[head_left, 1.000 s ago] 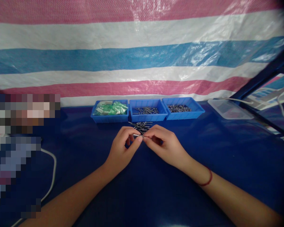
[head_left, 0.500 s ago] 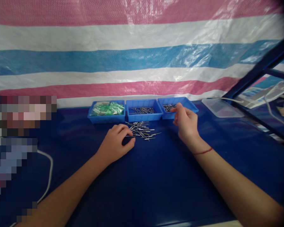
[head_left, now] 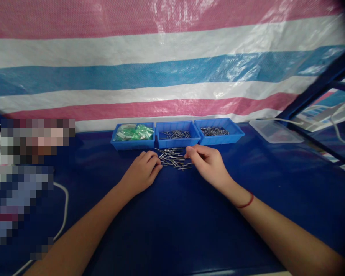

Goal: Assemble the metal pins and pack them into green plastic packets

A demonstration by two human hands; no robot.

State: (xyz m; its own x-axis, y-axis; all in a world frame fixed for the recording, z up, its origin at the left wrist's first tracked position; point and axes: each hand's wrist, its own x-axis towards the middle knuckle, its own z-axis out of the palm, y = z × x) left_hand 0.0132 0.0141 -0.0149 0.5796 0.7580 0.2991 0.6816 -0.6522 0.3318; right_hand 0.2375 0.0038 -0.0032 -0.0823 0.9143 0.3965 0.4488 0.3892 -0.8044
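Observation:
A loose pile of thin metal pins (head_left: 173, 158) lies on the dark blue table in front of three small blue bins. My left hand (head_left: 142, 172) rests on the table at the pile's left edge, fingers curled, fingertips touching the pins. My right hand (head_left: 208, 163) is at the pile's right edge, thumb and forefinger pinched together; what they hold is too small to make out. A red string circles my right wrist.
The left bin (head_left: 133, 136) holds green packets, the middle bin (head_left: 175, 134) thin pins, the right bin (head_left: 220, 132) small dark metal parts. A clear plastic lid (head_left: 276, 132) lies to the right, by a dark blue frame bar (head_left: 313, 92). A white cable (head_left: 61, 214) runs at left. A striped tarp hangs behind.
My right hand was pinched against my left hand, reached to the right bin, and has now come back to the pile's right edge. My left hand dropped to the pile's left side.

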